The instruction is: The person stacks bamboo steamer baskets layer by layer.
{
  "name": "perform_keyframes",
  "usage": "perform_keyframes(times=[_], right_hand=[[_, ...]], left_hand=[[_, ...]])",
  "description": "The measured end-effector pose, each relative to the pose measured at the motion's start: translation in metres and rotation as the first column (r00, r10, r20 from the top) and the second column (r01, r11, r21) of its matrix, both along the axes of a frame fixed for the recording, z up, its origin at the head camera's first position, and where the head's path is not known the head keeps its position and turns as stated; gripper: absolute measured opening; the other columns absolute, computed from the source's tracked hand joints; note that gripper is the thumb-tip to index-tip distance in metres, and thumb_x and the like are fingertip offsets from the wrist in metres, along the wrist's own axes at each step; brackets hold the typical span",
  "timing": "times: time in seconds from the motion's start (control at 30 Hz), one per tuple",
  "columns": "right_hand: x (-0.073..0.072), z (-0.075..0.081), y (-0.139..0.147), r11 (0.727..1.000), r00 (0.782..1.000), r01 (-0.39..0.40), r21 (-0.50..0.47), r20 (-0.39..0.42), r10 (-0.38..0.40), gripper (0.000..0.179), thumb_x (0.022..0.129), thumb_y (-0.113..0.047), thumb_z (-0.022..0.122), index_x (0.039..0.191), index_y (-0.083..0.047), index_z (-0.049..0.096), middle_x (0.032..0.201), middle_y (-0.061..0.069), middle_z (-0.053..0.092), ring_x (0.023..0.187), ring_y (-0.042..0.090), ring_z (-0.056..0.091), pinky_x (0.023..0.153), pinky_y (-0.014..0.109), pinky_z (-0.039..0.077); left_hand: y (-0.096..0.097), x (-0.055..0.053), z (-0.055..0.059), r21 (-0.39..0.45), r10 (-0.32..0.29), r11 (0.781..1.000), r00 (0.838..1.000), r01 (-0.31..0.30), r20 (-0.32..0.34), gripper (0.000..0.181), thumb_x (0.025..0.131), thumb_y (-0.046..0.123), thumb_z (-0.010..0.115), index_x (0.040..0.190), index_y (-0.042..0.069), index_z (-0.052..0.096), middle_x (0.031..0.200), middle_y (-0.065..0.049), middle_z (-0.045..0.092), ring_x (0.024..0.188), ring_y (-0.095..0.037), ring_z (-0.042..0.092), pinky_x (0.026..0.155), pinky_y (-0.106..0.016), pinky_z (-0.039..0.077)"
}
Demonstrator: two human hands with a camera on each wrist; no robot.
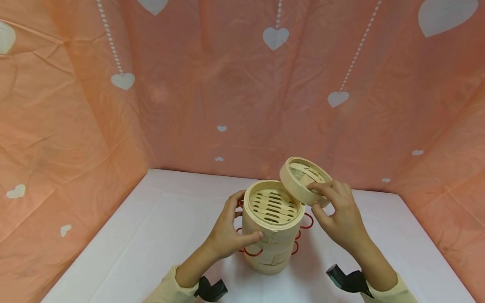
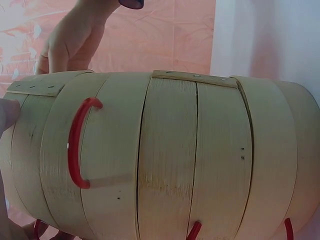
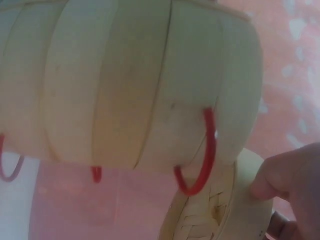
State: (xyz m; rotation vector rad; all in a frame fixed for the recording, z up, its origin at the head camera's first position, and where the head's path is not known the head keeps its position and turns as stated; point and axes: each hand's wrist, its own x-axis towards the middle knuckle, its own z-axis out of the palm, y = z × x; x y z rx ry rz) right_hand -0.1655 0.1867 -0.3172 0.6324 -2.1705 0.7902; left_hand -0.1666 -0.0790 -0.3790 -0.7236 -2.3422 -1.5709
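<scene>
A stack of round bamboo steamer baskets (image 1: pixel 270 248) stands upright on the white table, with a slatted floor (image 1: pixel 273 207) showing in the top basket. My left hand (image 1: pixel 225 235) grips the stack's upper left side, thumb across the front and fingers behind. At the upper right, my right hand (image 1: pixel 341 214) pinches the rim of a bamboo steamer lid (image 1: pixel 293 185), which is tilted with its hollow side showing. The lid's lower edge overlaps the stack's rim in the head view; whether they touch I cannot tell. Woven bamboo on the lid (image 3: pixel 247 200) appears in the right wrist view.
Red loop handles (image 1: pixel 307 221) stick out from the stack's sides. The white tabletop (image 1: pixel 151 235) spreads around it. An orange cloth with white hearts (image 1: pixel 235 92) hangs behind and at both sides. Black wrist mounts (image 1: pixel 346 280) show below the hands.
</scene>
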Motion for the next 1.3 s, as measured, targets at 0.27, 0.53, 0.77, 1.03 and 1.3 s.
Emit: perform_keyframes(times=[0.27,0.53,0.77,1.03,1.3], right_hand=[[0.005,0.005,-0.009,0.997,0.998,-0.062,0.049,-0.017,0.062,0.04,0.069,0.008,0.061,0.103,-0.011,0.069,0.089,-0.001,0.055,0.091,0.016,0.041,0.076,0.03,0.033],[0.01,0.008,-0.02,0.985,0.989,-0.14,0.102,-0.024,0.143,0.041,0.071,0.007,0.06,0.105,-0.015,0.07,0.093,-0.004,0.057,0.092,0.014,0.041,0.077,0.03,0.034],[0.012,0.012,-0.029,0.974,0.98,-0.188,0.129,-0.04,0.195,0.042,0.071,0.006,0.058,0.104,-0.017,0.07,0.091,-0.005,0.057,0.088,0.013,0.041,0.075,0.028,0.034],[0.016,0.015,-0.035,0.965,0.975,-0.212,0.155,-0.028,0.219,0.039,0.072,0.005,0.058,0.102,-0.016,0.071,0.089,-0.005,0.055,0.087,0.012,0.04,0.076,0.027,0.033],[0.022,0.019,-0.04,0.95,0.964,-0.256,0.177,-0.019,0.264,0.037,0.072,0.002,0.061,0.102,-0.017,0.071,0.088,-0.006,0.054,0.088,0.013,0.042,0.082,0.03,0.034]], left_hand=[[0.0,-0.001,0.001,-0.006,-0.008,1.0,1.0,0.008,-0.005,0.093,0.069,0.035,0.081,0.146,0.023,0.03,0.134,0.001,0.044,0.119,-0.014,0.044,0.098,-0.039,0.048],[0.0,0.0,0.0,-0.012,-0.009,1.0,1.0,0.008,-0.005,0.093,0.069,0.034,0.082,0.146,0.021,0.03,0.134,-0.001,0.044,0.119,-0.014,0.044,0.098,-0.038,0.048],[-0.001,0.0,0.002,-0.017,0.0,1.0,1.0,0.0,-0.01,0.094,0.069,0.033,0.082,0.146,0.018,0.03,0.135,-0.002,0.044,0.119,-0.015,0.045,0.097,-0.038,0.049],[-0.001,0.0,0.002,-0.013,0.003,1.0,1.0,-0.003,-0.01,0.094,0.069,0.033,0.082,0.146,0.02,0.03,0.137,-0.001,0.044,0.12,-0.015,0.045,0.097,-0.038,0.049],[-0.001,0.001,0.002,-0.005,-0.007,1.0,1.0,0.007,-0.002,0.094,0.07,0.034,0.081,0.147,0.019,0.029,0.135,-0.002,0.043,0.119,-0.015,0.044,0.097,-0.038,0.048]])
